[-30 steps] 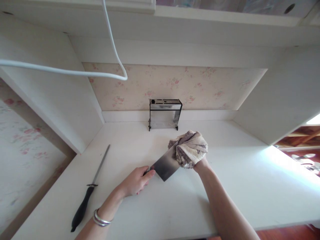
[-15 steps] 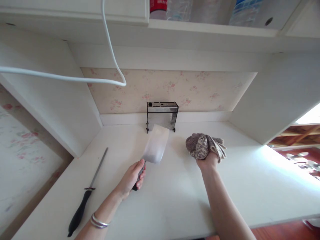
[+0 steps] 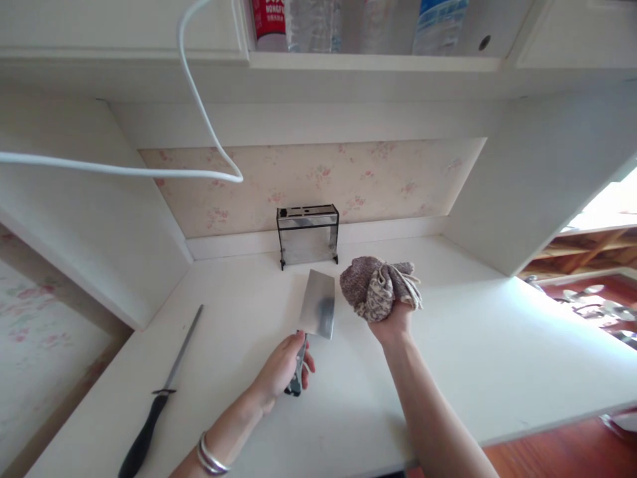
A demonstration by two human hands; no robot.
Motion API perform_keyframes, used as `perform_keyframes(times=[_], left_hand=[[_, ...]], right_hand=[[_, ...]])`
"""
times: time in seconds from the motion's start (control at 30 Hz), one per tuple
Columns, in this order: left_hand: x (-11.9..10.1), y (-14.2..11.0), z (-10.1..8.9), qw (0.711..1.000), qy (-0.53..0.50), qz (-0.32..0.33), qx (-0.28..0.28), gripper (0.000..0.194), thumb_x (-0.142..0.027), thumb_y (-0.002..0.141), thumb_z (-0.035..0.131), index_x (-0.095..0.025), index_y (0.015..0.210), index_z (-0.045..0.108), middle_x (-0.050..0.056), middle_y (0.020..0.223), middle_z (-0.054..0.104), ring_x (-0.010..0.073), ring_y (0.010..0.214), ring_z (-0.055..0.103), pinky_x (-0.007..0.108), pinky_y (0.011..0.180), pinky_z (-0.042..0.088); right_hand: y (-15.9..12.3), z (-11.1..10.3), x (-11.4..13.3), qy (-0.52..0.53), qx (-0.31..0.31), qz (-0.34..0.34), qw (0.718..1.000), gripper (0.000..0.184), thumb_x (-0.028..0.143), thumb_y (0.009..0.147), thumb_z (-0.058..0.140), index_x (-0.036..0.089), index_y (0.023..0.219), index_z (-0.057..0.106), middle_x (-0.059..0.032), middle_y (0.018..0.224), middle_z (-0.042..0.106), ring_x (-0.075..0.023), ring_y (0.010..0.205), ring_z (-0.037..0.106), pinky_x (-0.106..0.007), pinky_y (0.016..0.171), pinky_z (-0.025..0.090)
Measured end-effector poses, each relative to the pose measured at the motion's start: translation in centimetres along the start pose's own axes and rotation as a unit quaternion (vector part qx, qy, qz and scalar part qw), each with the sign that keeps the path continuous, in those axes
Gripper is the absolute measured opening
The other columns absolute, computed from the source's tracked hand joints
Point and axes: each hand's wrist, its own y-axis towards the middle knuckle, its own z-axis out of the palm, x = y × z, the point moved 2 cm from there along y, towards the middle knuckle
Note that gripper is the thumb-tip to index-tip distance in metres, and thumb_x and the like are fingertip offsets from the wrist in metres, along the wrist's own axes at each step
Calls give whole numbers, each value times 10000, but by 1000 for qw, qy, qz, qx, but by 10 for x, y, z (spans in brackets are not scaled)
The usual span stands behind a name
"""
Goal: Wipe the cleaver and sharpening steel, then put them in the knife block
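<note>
My left hand (image 3: pixel 288 362) is closed round the dark handle of a cleaver (image 3: pixel 318 304), whose broad steel blade points away from me over the white counter. In my right hand (image 3: pixel 393 322) is a bunched brown and cream patterned cloth (image 3: pixel 375 285), held a little to the right of the blade. The cloth hides most of that hand's fingers. To the left, a honing steel (image 3: pixel 166 385) with a black handle lies on the counter. Behind the blade, a metal knife block (image 3: pixel 308 236) with a black frame and slots on top stands against the wall.
A white cable (image 3: pixel 209 133) hangs in front at upper left. Above is a shelf (image 3: pixel 373 62) with plastic bottles (image 3: pixel 311 26). White side panels (image 3: pixel 537 172) bound the counter (image 3: pixel 478 345) left and right. A wooden rack (image 3: pixel 587 255) shows at far right.
The cleaver has turned, its blade now pointing straighter ahead and showing clearer. My right hand has brought the cloth closer to the blade. The view has shifted slightly to the right.
</note>
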Motion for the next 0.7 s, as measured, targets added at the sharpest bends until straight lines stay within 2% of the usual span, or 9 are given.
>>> perform_keyframes(times=[0.1, 0.2, 0.33, 0.43, 0.5, 0.6, 0.7], left_hand=[[4, 6, 18, 999, 31, -24, -1, 499, -690, 825, 349, -199, 884, 416, 11, 615, 634, 133, 380, 517, 220, 366, 318], [7, 12, 30, 998, 44, -33, 11, 496, -682, 832, 333, -196, 898, 407, 45, 694, 672, 131, 382, 526, 229, 378, 336], [6, 16, 36, 997, 62, -38, 14, 484, -651, 854, 315, -184, 920, 424, 83, 816, 700, 119, 408, 533, 241, 427, 369], [1, 17, 35, 991, 130, -32, 18, 483, -619, 874, 291, -172, 891, 471, 98, 853, 706, 124, 464, 556, 243, 465, 378], [-2, 17, 33, 977, 209, -28, 30, 474, -604, 878, 291, -177, 830, 491, 78, 753, 700, 138, 460, 555, 245, 466, 363], [-7, 15, 29, 940, 338, 12, 45, 445, -564, 888, 298, -196, 720, 483, 20, 585, 643, 132, 373, 495, 260, 481, 349], [-8, 13, 30, 925, 374, 46, 57, 388, -482, 911, 287, -199, 742, 491, -2, 608, 639, 117, 366, 468, 265, 509, 353]], right_hand=[[-3, 3, 2, -2, 4, 19, 1000, 451, 555, 785, 522, 269, 1118, 627, -21, 1113, 672, -221, 1057, 617, -468, 948, 464], [-7, 6, 3, -3, 9, 23, 1000, 468, 581, 766, 528, 271, 1098, 636, -20, 1129, 666, -227, 1081, 604, -462, 958, 456], [-8, 4, 1, -2, 15, 34, 999, 428, 566, 762, 543, 294, 1076, 647, 3, 1117, 671, -216, 1099, 593, -451, 983, 437], [-9, 2, -1, 0, 5, 44, 999, 417, 569, 752, 557, 299, 1053, 658, 12, 1108, 674, -220, 1109, 586, -454, 998, 422], [-11, 1, -3, 3, -2, 51, 999, 411, 569, 751, 559, 297, 1042, 662, 11, 1114, 672, -224, 1120, 579, -462, 1007, 411], [-15, 0, -7, 1, 13, 69, 998, 403, 561, 757, 555, 294, 1039, 664, -4, 1126, 669, -217, 1166, 547, -469, 1026, 387], [-21, -4, -14, -24, 39, 93, 995, 386, 563, 746, 561, 291, 993, 679, -16, 1102, 680, -212, 1197, 524, -471, 1042, 365]])
